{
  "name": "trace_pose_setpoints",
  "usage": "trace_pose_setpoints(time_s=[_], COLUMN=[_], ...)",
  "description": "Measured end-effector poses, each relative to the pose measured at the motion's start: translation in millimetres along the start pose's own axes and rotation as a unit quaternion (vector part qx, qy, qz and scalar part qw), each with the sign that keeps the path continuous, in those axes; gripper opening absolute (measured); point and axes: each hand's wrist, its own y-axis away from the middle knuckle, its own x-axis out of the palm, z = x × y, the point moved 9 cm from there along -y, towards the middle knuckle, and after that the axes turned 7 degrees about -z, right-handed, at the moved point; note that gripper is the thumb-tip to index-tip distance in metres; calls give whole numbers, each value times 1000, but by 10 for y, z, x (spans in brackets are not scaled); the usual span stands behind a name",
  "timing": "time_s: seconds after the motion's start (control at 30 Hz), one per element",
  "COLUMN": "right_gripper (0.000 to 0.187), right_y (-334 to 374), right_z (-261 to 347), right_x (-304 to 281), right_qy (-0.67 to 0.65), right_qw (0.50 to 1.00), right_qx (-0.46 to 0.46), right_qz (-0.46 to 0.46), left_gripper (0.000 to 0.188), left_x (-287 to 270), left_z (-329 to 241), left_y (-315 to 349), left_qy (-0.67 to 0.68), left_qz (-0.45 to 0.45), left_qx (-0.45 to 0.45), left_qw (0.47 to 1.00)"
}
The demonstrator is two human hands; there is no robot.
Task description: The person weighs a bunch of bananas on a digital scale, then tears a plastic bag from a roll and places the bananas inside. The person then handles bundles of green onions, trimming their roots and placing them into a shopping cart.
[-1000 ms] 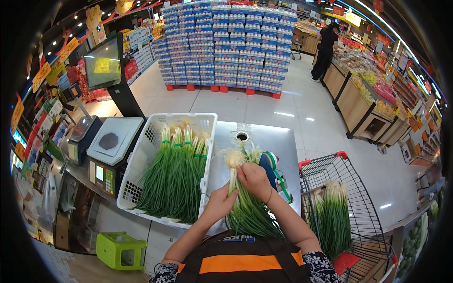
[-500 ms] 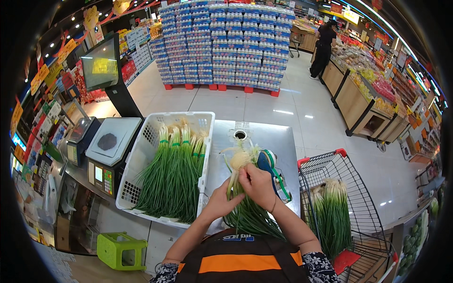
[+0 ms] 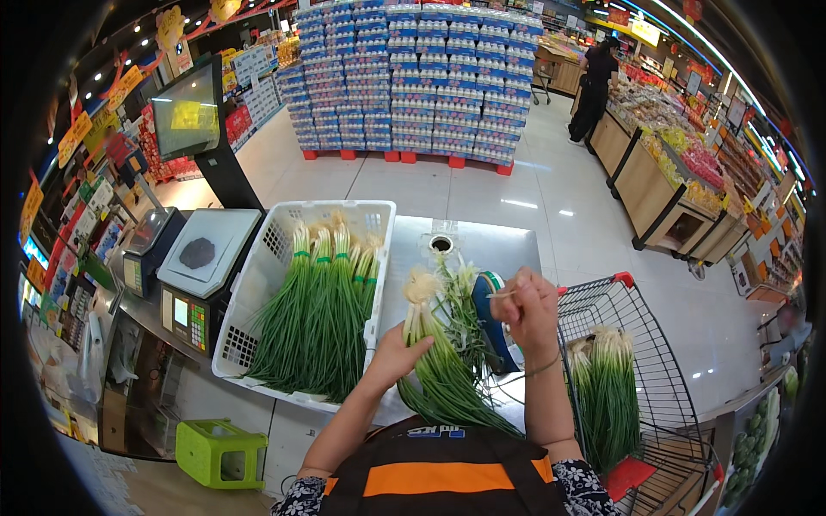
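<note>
My left hand [image 3: 397,354] is wrapped around a bunch of green onions [image 3: 439,361] over the metal table [image 3: 508,245]. The white roots of the bunch point away from me, and its green leaves trail toward my apron. Raised to the right of the bunch, my right hand [image 3: 527,314] is closed in a pinch, with a thin pale strand [image 3: 499,295] sticking out from its fingers. Between my hands lie loose trimmed leaves [image 3: 460,318]. Partly behind my right hand stands a blue tape dispenser [image 3: 489,322] with a green roll.
To the left, a white plastic crate [image 3: 385,249] holds green onions tied with green bands. Beyond it are a weighing scale [image 3: 206,245] and a screen [image 3: 185,112]. A shopping cart [image 3: 662,344] with more green onions stands at right. A green stool [image 3: 219,451] is on the floor.
My right hand has left the root end of the bunch and moved right and up with a thin strand. My left hand keeps the bunch, which now lies more to the left.
</note>
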Motion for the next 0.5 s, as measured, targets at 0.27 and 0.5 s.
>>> trace_pose_setpoints(time_s=[0.27, 0.5], right_gripper=[24, 11], right_y=[91, -97], right_z=[-1570, -1494], right_x=[-594, -427], right_qy=[813, 838], right_qw=[502, 432], right_qx=[-168, -215], right_qz=[242, 256], left_gripper=[38, 41], left_x=[-250, -355], left_z=[-568, -480], left_y=[242, 265], left_qy=[89, -1], left_qz=[-4, -29], left_qx=[0, -61], left_qw=[996, 998])
